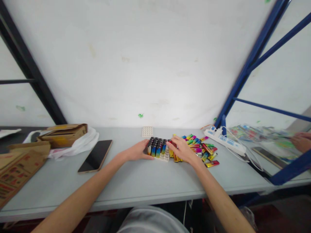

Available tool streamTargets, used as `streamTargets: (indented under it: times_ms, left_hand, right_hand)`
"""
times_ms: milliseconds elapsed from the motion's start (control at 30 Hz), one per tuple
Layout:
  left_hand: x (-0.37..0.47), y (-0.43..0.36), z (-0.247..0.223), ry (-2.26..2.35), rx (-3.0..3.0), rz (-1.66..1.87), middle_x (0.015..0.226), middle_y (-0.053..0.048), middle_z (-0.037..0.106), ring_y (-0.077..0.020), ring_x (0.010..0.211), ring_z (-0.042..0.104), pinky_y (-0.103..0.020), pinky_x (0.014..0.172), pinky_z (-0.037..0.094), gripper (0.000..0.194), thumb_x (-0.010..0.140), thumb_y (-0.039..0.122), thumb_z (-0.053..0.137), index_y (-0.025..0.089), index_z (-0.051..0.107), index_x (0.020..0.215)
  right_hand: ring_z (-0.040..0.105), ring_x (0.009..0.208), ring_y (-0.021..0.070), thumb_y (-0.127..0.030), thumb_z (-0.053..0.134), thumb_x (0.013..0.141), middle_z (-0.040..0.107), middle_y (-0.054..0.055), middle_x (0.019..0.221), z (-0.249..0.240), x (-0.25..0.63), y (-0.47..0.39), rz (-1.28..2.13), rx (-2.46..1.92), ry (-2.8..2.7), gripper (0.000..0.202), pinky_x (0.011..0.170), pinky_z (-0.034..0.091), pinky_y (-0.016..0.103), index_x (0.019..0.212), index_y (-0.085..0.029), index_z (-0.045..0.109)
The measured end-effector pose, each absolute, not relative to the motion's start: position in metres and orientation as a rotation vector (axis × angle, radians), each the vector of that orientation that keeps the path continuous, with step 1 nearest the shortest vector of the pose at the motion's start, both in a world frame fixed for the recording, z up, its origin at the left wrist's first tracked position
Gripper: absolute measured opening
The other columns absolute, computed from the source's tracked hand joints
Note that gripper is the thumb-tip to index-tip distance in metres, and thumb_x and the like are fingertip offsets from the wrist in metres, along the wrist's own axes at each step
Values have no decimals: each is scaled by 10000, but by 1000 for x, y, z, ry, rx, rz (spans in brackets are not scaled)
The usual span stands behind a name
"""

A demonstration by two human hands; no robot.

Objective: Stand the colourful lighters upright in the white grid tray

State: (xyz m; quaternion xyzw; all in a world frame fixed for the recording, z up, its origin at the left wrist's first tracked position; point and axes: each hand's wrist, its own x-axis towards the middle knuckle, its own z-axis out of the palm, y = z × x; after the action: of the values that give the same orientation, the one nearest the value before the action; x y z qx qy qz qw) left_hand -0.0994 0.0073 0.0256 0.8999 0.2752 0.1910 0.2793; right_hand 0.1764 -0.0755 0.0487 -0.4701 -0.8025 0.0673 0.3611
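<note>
My left hand [137, 151] is curved around the left end of a white compartment tray [165, 158], thumb along its front and fingers behind. Upright lighters with black tops [156, 147] and blue-to-yellow bodies fill the tray's left and middle; bare cells show at its front right. At the tray's right end, my right hand [181, 149] is closed with thumb and fingers around a red lighter [170, 141], partly hidden. Gold lighters [176, 158] lie beneath this hand. To its right spreads a loose pile of shiny multicoloured lighters [205, 148].
A second white tray [147, 131] lies near the wall. A phone [96, 156], a white plastic bag [85, 142] and cardboard boxes [23, 165] are on the left. A power strip [225, 141] with cables lies right, beside a blue frame [243, 74]. Another person's hand [302, 141] shows at far right.
</note>
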Motion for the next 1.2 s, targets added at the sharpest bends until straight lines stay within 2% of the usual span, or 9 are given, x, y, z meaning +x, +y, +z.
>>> streamTargets:
  times_ms: [133,333,567,667,767,867,1000,1100,1200]
  left_hand:
    - [-99,7,26,751,2414,523,1374,-131,637,-354,1265,593,-461,1129,440,779,743,480,876,184,549,1385]
    - [-98,5,27,735,2411,535,1395,-124,629,-354,1280,588,-465,1139,433,793,739,476,878,192,537,1396]
    - [-100,5,26,734,2413,545,1366,-118,642,-347,1263,594,-459,1131,444,764,739,476,869,200,544,1372]
    - [-99,5,27,745,2414,543,1359,-109,646,-348,1253,600,-461,1124,451,755,735,490,866,210,551,1362]
    - [-99,5,28,764,2407,524,1344,-112,653,-350,1242,606,-458,1116,457,748,731,489,869,205,560,1350]
    - [-99,6,27,784,2406,515,1360,-125,644,-356,1259,598,-457,1130,445,753,729,501,871,191,562,1343]
    - [-99,6,26,784,2408,523,1338,-120,657,-360,1232,610,-458,1111,458,741,715,507,877,191,577,1315]
    - [-99,6,27,774,2402,519,1329,-115,660,-352,1223,612,-456,1106,459,740,729,499,866,194,567,1334]
    - [-98,7,25,761,2400,519,1338,-109,656,-352,1240,602,-458,1117,449,761,728,496,869,208,555,1358]
  right_hand:
    - [503,566,169,-535,519,1021,578,4,587,47,177,-79,264,-1320,-2127,463,635,351,292,683,-222,570]
    - [575,584,180,-521,560,1006,703,29,681,46,180,-79,467,-1268,-2187,405,602,382,281,777,-214,692]
    - [605,712,199,-471,630,998,700,64,804,42,164,-75,162,-1359,-2320,338,677,390,287,789,-209,669]
    - [564,639,175,-557,609,988,673,32,712,46,168,-75,196,-1380,-2273,441,643,366,278,719,-210,649]
    - [527,596,163,-547,507,1039,632,6,632,48,189,-72,173,-1445,-2163,497,630,345,280,704,-206,643]
    - [591,674,187,-473,542,1033,690,23,716,42,214,-67,107,-1551,-2103,373,694,387,292,837,-193,691]
    - [662,942,239,-355,611,1001,749,95,959,30,219,-64,70,-1606,-2145,213,870,442,319,988,-172,719]
    - [660,1060,283,-357,613,1001,746,147,1044,26,201,-64,-32,-1724,-2184,246,919,448,345,1110,-162,716]
    - [681,1035,314,-407,612,1000,749,163,1027,28,183,-60,-108,-1864,-2190,329,880,461,367,1213,-170,694]
